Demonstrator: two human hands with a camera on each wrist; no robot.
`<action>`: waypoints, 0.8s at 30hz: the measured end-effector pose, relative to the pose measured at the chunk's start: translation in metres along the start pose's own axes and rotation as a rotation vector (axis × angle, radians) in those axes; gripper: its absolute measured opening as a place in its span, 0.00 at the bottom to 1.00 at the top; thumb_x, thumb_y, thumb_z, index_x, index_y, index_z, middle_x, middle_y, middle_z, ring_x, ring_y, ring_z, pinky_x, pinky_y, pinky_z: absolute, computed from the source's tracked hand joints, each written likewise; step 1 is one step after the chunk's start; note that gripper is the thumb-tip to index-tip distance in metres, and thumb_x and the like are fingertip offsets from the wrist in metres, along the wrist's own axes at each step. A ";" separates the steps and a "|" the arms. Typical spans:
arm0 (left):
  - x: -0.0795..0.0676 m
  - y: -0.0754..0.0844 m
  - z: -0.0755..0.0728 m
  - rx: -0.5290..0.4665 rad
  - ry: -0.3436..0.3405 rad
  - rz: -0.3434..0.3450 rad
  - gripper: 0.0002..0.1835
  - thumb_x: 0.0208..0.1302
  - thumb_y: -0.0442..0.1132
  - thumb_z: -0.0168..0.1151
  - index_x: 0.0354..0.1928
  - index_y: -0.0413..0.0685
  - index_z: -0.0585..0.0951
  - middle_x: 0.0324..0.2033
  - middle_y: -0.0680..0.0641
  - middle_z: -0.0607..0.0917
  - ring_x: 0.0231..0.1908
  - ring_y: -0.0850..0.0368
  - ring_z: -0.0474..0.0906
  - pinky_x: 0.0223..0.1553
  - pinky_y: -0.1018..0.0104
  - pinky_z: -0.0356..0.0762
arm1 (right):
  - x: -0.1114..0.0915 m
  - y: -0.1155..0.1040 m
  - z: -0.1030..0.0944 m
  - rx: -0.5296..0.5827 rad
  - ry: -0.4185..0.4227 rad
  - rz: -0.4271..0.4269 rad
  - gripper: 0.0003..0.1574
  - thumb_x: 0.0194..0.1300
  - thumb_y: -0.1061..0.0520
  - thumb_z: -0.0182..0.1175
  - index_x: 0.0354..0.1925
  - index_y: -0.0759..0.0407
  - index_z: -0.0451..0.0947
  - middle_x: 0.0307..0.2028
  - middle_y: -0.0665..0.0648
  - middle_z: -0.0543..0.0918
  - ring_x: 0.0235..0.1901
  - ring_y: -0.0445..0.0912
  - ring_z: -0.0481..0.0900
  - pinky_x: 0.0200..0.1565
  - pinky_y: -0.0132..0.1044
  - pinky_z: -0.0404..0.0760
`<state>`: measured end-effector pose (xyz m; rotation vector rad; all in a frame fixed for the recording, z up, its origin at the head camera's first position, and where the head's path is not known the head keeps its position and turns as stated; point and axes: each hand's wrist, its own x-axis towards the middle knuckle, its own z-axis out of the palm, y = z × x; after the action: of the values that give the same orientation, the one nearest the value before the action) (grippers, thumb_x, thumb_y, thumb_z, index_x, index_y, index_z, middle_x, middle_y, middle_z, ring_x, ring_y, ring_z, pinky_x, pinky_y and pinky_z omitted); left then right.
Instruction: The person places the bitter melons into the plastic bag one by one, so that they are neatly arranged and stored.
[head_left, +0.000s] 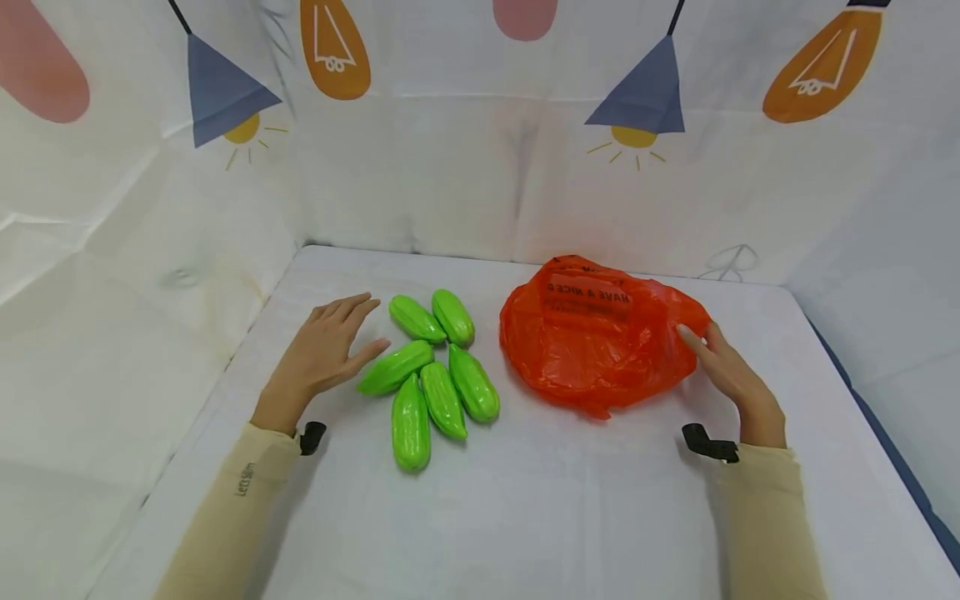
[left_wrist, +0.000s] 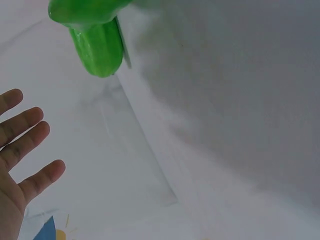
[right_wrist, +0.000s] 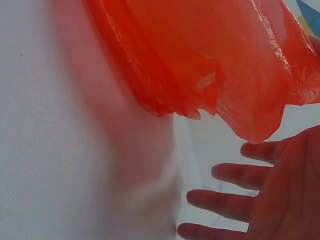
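Observation:
Over the left side of the table, my left hand (head_left: 321, 348) is held with its fingers extended and holds nothing. Beside its fingertips lie several glossy green cucumber-like vegetables (head_left: 444, 400), loosely clustered. Part of this green bunch (left_wrist: 97, 47) shows at the top of the left wrist view, apart from the spread fingers. A crumpled red plastic bag (head_left: 592, 342) with printed lettering lies right of the vegetables. My right hand (head_left: 731, 371) is at the bag's right edge, thumb against it. In the right wrist view the fingers are straight, and the bag (right_wrist: 200, 60) reaches the index fingertip.
The white-covered table (head_left: 517, 508) backs onto a white sheet (head_left: 450, 183) printed with lamps and bulbs. Similar sheeting stands on the left and right. A black wrist mount (head_left: 708, 443) sits by the right sleeve, another (head_left: 311, 437) by the left.

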<state>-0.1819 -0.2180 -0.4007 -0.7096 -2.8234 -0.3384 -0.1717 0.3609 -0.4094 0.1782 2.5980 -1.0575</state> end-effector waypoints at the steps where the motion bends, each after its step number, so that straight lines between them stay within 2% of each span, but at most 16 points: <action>1: 0.002 0.003 0.000 -0.002 0.002 0.010 0.38 0.69 0.61 0.53 0.71 0.43 0.65 0.69 0.38 0.68 0.67 0.37 0.64 0.65 0.38 0.62 | 0.000 0.000 0.000 0.001 -0.002 0.007 0.62 0.67 0.22 0.34 0.75 0.54 0.17 0.76 0.70 0.30 0.73 0.72 0.34 0.60 0.80 0.47; 5: 0.010 0.015 0.001 -0.017 0.015 0.056 0.38 0.69 0.61 0.53 0.71 0.43 0.64 0.69 0.40 0.68 0.68 0.40 0.64 0.65 0.39 0.62 | 0.001 0.001 0.001 0.004 -0.015 0.008 0.59 0.67 0.22 0.34 0.76 0.48 0.19 0.76 0.67 0.31 0.73 0.71 0.34 0.60 0.80 0.46; 13: 0.025 0.043 0.010 -0.040 0.018 0.146 0.42 0.67 0.66 0.50 0.71 0.42 0.65 0.67 0.41 0.72 0.66 0.41 0.67 0.65 0.42 0.65 | 0.002 -0.001 0.005 -0.001 -0.021 -0.020 0.57 0.68 0.23 0.36 0.78 0.49 0.24 0.77 0.68 0.39 0.73 0.71 0.39 0.61 0.79 0.47; 18: 0.029 0.065 0.022 0.028 -0.044 0.194 0.46 0.64 0.72 0.48 0.69 0.40 0.69 0.64 0.40 0.75 0.64 0.42 0.71 0.64 0.44 0.69 | 0.001 -0.001 0.007 -0.013 -0.030 -0.005 0.59 0.67 0.21 0.36 0.78 0.49 0.25 0.77 0.68 0.39 0.73 0.70 0.39 0.61 0.79 0.47; 24: 0.030 0.088 0.033 0.101 -0.122 0.231 0.49 0.57 0.75 0.53 0.66 0.42 0.72 0.62 0.42 0.77 0.62 0.44 0.73 0.63 0.47 0.71 | -0.003 -0.001 0.007 -0.040 -0.031 0.014 0.60 0.67 0.21 0.35 0.78 0.52 0.26 0.76 0.70 0.41 0.73 0.71 0.41 0.61 0.79 0.49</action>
<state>-0.1696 -0.1210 -0.4096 -1.0537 -2.8049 -0.1170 -0.1678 0.3549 -0.4124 0.1697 2.5843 -0.9952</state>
